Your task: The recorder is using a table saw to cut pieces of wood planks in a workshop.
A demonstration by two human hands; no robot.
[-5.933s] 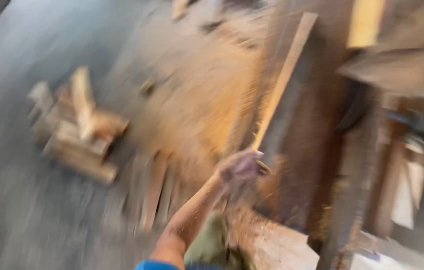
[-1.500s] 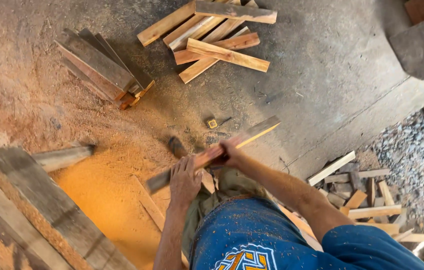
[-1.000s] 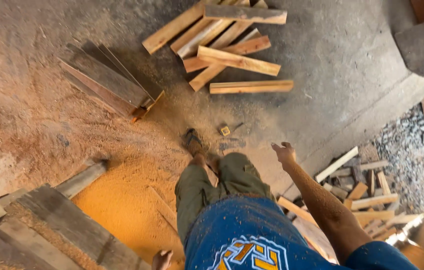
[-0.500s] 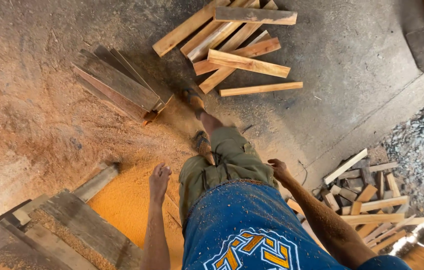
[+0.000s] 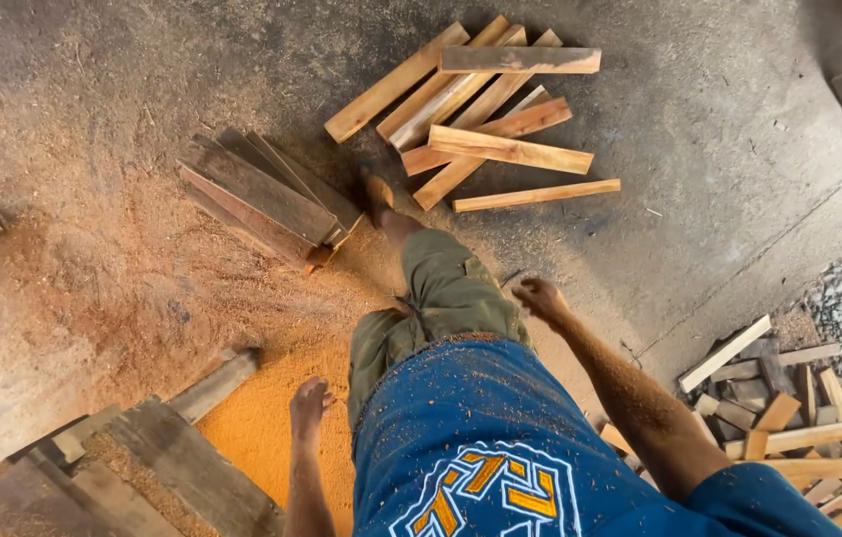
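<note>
Now | left hand empty, hanging | right hand empty, outstretched

Pale wooden slats lie loosely heaped on the floor.

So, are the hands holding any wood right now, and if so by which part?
Nothing is held. The left hand hangs empty over the sawdust, and the right hand is empty beside the leg; the cut wooden strips lie on the floor.
</note>
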